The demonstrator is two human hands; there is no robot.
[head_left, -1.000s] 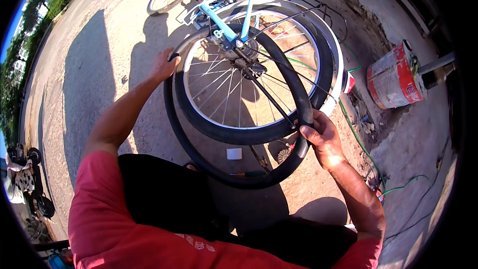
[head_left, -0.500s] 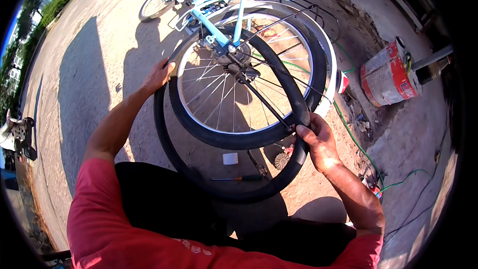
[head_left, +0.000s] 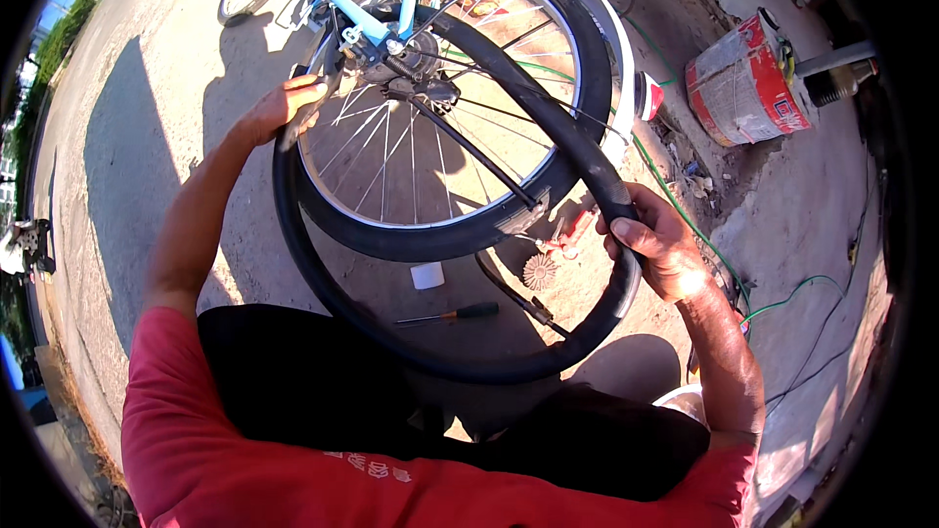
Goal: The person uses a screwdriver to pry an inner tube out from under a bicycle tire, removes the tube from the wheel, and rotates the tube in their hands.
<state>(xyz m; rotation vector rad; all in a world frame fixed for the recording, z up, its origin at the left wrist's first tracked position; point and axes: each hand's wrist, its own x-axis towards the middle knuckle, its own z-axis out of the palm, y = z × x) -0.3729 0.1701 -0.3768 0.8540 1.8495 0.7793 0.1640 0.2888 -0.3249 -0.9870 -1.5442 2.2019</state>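
A black bicycle inner tube [head_left: 479, 369], rounded out as if it holds air, forms a big loop in front of me. My left hand [head_left: 279, 110] is closed round its far left side. On the near right side, my right hand [head_left: 657, 242] grips it between thumb and fingers. The loop's far part crosses the spoked wheel of a light-blue bicycle [head_left: 352, 12], over the hub area. That wheel's black tyre [head_left: 391, 240] lies partly inside the loop.
On the ground between the tube and wheel are a screwdriver [head_left: 474, 311], a small white block [head_left: 427, 276], a ridged round disc [head_left: 539, 272] and a red-handled tool [head_left: 577, 235]. To the right stand a red-and-white bucket [head_left: 738, 88] and a green hose [head_left: 675, 200].
The tube's right side has swung out to the right and away from the tyre with my right hand. My left hand still holds the tube. The view has shifted slightly.
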